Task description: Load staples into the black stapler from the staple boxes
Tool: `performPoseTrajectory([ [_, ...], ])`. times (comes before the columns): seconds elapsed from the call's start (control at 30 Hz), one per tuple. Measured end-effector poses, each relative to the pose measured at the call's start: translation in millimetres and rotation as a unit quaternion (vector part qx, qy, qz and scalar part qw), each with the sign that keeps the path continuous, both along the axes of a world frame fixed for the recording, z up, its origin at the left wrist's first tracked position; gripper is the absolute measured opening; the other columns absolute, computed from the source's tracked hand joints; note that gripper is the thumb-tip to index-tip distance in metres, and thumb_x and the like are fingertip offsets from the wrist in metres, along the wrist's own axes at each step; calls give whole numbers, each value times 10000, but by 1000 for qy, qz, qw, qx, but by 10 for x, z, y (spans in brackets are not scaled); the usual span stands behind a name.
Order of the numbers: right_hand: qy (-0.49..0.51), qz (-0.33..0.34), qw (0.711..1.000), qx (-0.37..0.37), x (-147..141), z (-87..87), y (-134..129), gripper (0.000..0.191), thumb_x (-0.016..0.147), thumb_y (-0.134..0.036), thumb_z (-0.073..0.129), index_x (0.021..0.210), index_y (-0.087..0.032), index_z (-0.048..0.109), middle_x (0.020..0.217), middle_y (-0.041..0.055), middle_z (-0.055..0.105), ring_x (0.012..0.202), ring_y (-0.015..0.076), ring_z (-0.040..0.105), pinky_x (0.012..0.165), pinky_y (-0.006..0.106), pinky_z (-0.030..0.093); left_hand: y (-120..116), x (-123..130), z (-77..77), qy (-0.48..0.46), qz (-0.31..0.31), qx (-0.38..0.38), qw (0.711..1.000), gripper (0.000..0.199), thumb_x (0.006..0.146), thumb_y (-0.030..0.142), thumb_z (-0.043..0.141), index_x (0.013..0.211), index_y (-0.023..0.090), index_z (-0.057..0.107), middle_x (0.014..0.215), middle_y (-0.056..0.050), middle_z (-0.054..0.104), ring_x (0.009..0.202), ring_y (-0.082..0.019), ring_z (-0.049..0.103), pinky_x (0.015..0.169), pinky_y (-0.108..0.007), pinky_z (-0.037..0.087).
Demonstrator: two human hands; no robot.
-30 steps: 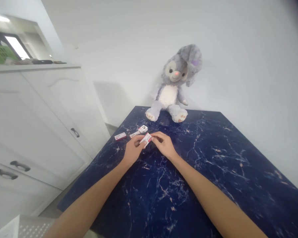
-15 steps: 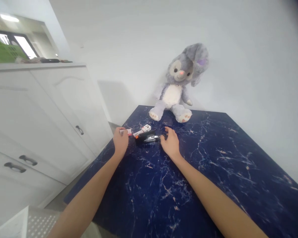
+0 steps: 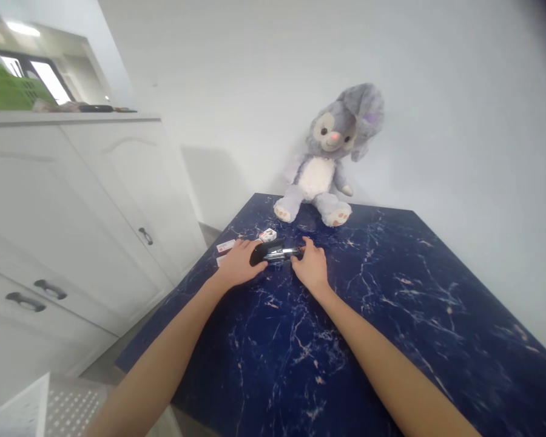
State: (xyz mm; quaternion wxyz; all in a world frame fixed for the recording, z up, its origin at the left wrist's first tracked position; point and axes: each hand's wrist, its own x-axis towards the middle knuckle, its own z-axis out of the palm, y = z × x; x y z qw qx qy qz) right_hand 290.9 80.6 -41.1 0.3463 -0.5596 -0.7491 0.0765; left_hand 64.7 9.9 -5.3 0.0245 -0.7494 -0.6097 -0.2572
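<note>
A black stapler (image 3: 278,254) with a silver metal rail lies on the blue marbled table, its upper arm raised from the rail. Its left end is in my left hand (image 3: 239,262), thumb on the near side and fingers over the far side. My right hand (image 3: 312,264) is closed at the other end, thumb and forefinger around the tip of the rail. Just behind the stapler stands a small white box (image 3: 268,234). A small red-and-white box (image 3: 226,246) lies beyond my left fingers, with another pale piece partly covered by that hand.
A grey plush rabbit (image 3: 317,179) sits at the table's far edge against the wall. White cabinets (image 3: 95,218) with dark handles stand to the left, a green basket (image 3: 9,88) on top. A white perforated container (image 3: 73,409) is at the lower left.
My left hand has let go of the red-and-white box, leaving it on the table, and moved right onto the stapler's left end. My right hand stays at the stapler's right end.
</note>
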Motion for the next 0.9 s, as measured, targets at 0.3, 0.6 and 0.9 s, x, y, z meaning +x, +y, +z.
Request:
performPoseTrajectory([
  [0.3, 44, 116, 992, 20, -36, -36, 12, 775, 729, -74, 497, 1494, -140, 386, 1044, 112, 699, 1054, 311, 546, 942, 438, 497, 52, 19, -57, -80, 62, -22, 995, 407, 777, 323, 766, 1169, 289, 661, 1118, -44, 725, 1000, -299, 664, 902, -412, 491],
  [0.6, 34, 210, 977, -6, -88, -33, -15, 810, 743, -37, 474, 1537, -134, 342, 1171, 130, 665, 1112, 255, 588, 1042, 409, 479, -17, 211, -127, -72, 116, 13, 991, 583, 786, 328, 774, 1328, 250, 573, 1147, -78, 722, 1004, -324, 651, 911, -419, 475],
  [0.9, 75, 127, 989, -14, -153, -61, -94, 829, 771, -42, 456, 1565, -72, 221, 1288, 192, 643, 1189, 316, 576, 997, 458, 499, -8, 359, -69, -31, 43, 9, 999, 427, 880, 386, 669, 1271, 226, 609, 1189, -100, 701, 1097, -313, 622, 969, -416, 462],
])
